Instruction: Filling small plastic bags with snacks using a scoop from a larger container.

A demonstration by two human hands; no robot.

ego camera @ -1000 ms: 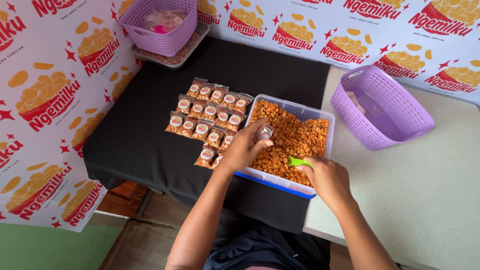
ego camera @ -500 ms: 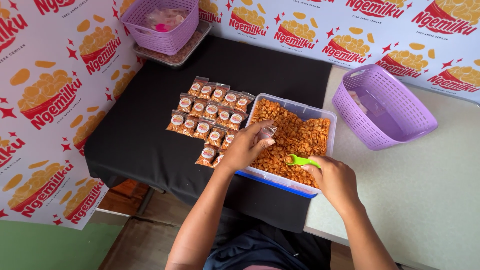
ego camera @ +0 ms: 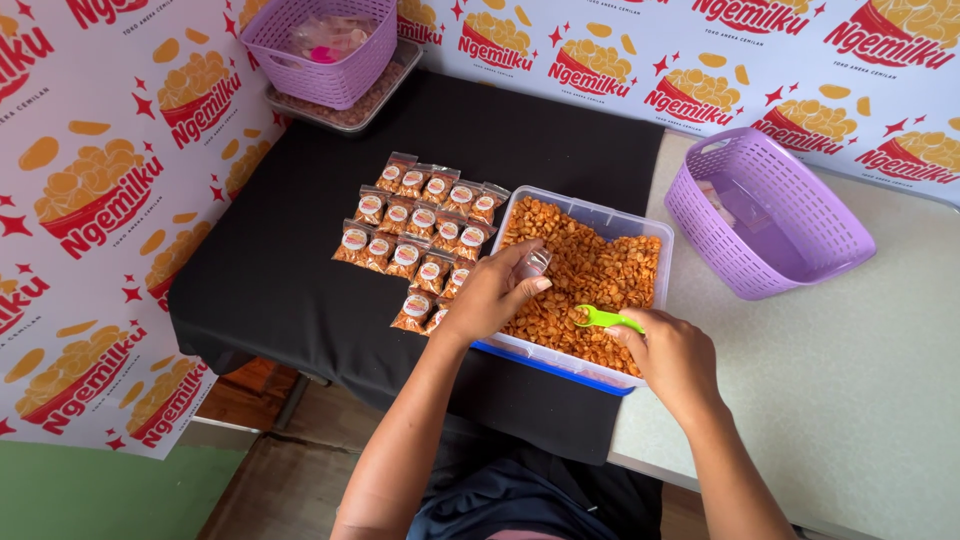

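Left hand: the left hand (ego camera: 490, 295) hovers over the near left part of the tub, its fingers (ego camera: 527, 287) closed around a small clear bag (ego camera: 532, 263), which it holds up just above the snacks.
Right hand: the right hand (ego camera: 672, 358) is at the near right edge of the tub, fingers clenched on the handle of a green scoop (ego camera: 598, 318).
Scoop: its bowl points left and lies on top of the snacks, just right of the bag.
Tub: a clear plastic tub (ego camera: 640, 226) with a blue base, full of orange-brown fried snacks (ego camera: 590, 272), sits where the black cloth (ego camera: 290, 270) meets the bare grey desk (ego camera: 860, 400).
Filled packets: rows of small sealed packets (ego camera: 420, 232) with round labels lie on the cloth, touching the tub's left side.
Right basket: a purple slotted basket (ego camera: 765, 215) stands tilted on the desk, near the tub's right side.
Far basket: a second purple basket (ego camera: 318, 45) sits on a metal tray (ego camera: 345, 118) at the far corner of the cloth, well apart from the hands.
Backdrop: a printed sheet with snack pictures (ego camera: 100, 190) covers the wall behind and to the left.
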